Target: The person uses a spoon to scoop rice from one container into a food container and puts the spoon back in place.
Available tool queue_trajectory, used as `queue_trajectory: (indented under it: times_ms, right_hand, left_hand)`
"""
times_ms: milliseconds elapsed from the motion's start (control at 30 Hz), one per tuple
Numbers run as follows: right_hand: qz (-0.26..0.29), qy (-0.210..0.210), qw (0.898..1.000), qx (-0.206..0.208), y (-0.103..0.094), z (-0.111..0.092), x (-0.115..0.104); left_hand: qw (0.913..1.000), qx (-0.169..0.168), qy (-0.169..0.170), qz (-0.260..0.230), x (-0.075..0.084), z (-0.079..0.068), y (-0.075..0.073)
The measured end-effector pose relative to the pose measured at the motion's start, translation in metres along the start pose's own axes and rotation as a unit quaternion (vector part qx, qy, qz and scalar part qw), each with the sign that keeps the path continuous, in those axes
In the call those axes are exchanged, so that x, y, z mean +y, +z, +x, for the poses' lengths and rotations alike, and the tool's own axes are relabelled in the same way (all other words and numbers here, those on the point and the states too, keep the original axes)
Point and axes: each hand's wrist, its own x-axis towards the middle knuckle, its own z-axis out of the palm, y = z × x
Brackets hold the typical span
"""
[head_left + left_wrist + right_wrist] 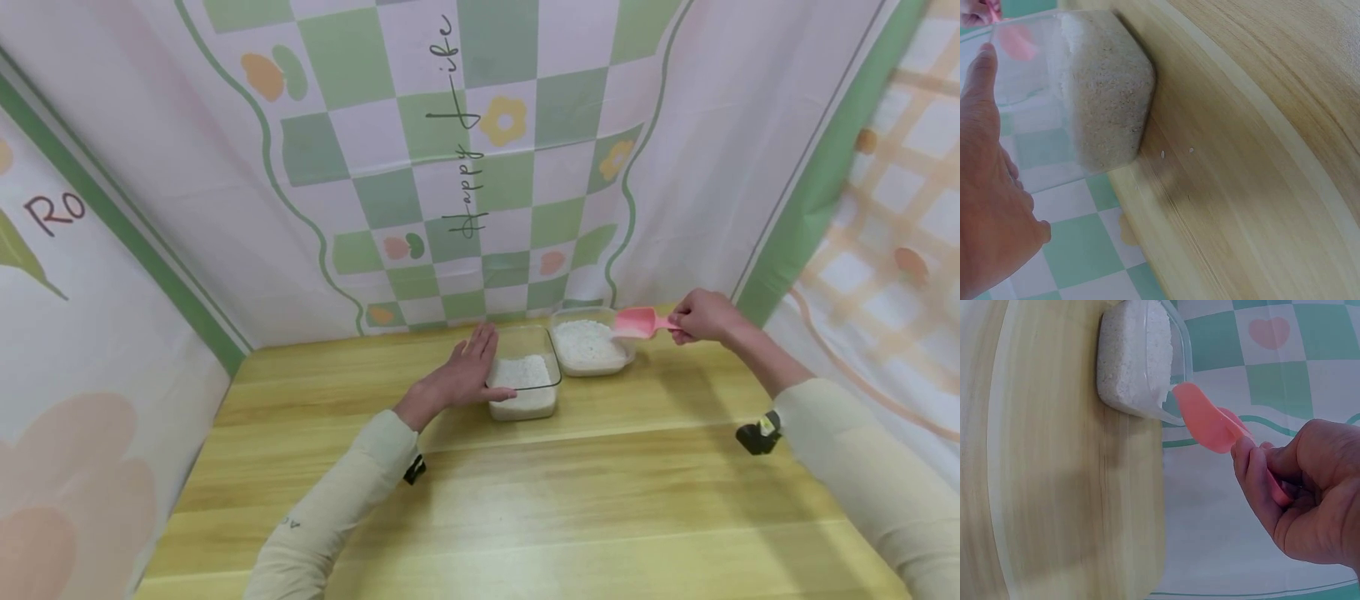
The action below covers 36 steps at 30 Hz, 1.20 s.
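Note:
My left hand lies with straight fingers along the left side of a clear container, its thumb stretched across the near rim. White rice fills the lower part of that container. Between the fingers and thumb of my right hand is the handle of a pink scoop. The scoop's tip reaches over the right rim of a second clear container, which holds more white grains. Seen from the right wrist, the scoop is tilted, its tip close to the rim.
Both containers stand side by side near the back edge of a wooden table. A few loose grains lie on the wood beside the left container. Behind hangs a checkered cloth, with printed cloth on both sides.

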Motion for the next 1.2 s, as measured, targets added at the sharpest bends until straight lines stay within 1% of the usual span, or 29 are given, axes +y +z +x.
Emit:
queue_trajectory:
  times_ms: [133,267,400,467,533,600,667,767,800,867,933,1000,1033,1067,1100,1167,1200]
  right_hand:
    - [-0.005,-0.001,1.000,0.008,0.001,0.001,-0.001]
    - [-0.025,-0.006,1.000,0.018,0.004,0.004,-0.003]
    - [-0.067,-0.015,0.997,0.040,0.007,0.008,-0.006]
    - [-0.098,-0.024,0.993,0.054,0.009,0.009,-0.009]
    - [-0.134,-0.040,0.988,0.071,0.012,0.012,-0.011]
    - [-0.169,-0.064,0.979,0.094,0.016,0.014,-0.011]
    - [-0.203,-0.092,0.967,0.123,0.020,0.016,-0.010]
    - [-0.245,-0.135,0.946,0.165,0.025,0.016,-0.007]
    - [-0.253,-0.144,0.940,0.176,0.026,0.015,-0.007]
    - [-0.262,-0.159,0.932,0.191,0.026,0.012,-0.007]
    - [-0.261,-0.169,0.928,0.203,0.025,0.009,-0.010]
    - [-0.247,-0.169,0.931,0.207,0.024,0.005,-0.013]
    - [-0.233,-0.167,0.936,0.205,0.024,0.003,-0.015]
    - [-0.214,-0.161,0.943,0.197,0.023,0.001,-0.017]
    - [-0.184,-0.153,0.953,0.185,0.023,-0.001,-0.019]
    - [-0.116,-0.130,0.973,0.152,0.024,-0.006,-0.023]
    - [-0.082,-0.118,0.980,0.134,0.025,-0.008,-0.026]
  left_hand:
    - [1.0000,0.004,0.003,-0.001,0.000,0.000,0.000]
    - [1.0000,0.005,0.004,-0.002,0.000,-0.001,0.000]
    - [1.0000,0.005,0.004,0.001,0.000,-0.001,0.000]
    - [1.0000,0.005,0.003,0.003,0.000,-0.001,-0.001]
    - [1.0000,0.006,0.002,0.004,0.000,-0.001,-0.001]
    - [1.0000,0.005,0.001,0.003,0.000,-0.001,-0.001]
    - [1.0000,0.004,0.000,0.002,0.001,-0.001,-0.001]
    - [1.0000,0.002,-0.001,-0.001,0.002,-0.002,0.000]
    - [1.0000,0.002,0.000,-0.001,0.002,-0.002,0.000]
    - [1.0000,0.002,-0.001,0.000,0.002,-0.003,-0.001]
    - [1.0000,0.003,-0.001,0.000,0.003,-0.003,-0.001]
    - [1.0000,0.003,-0.002,0.001,0.003,-0.003,-0.002]
    - [1.0000,0.004,-0.002,0.002,0.003,-0.003,-0.002]
    - [1.0000,0.003,-0.002,0.002,0.003,-0.003,-0.002]
    - [1.0000,0.002,-0.002,0.003,0.003,-0.003,-0.002]
    - [1.0000,0.001,-0.001,0.005,0.002,-0.003,-0.002]
    - [1.0000,-0.001,0.000,0.006,0.002,-0.003,-0.001]
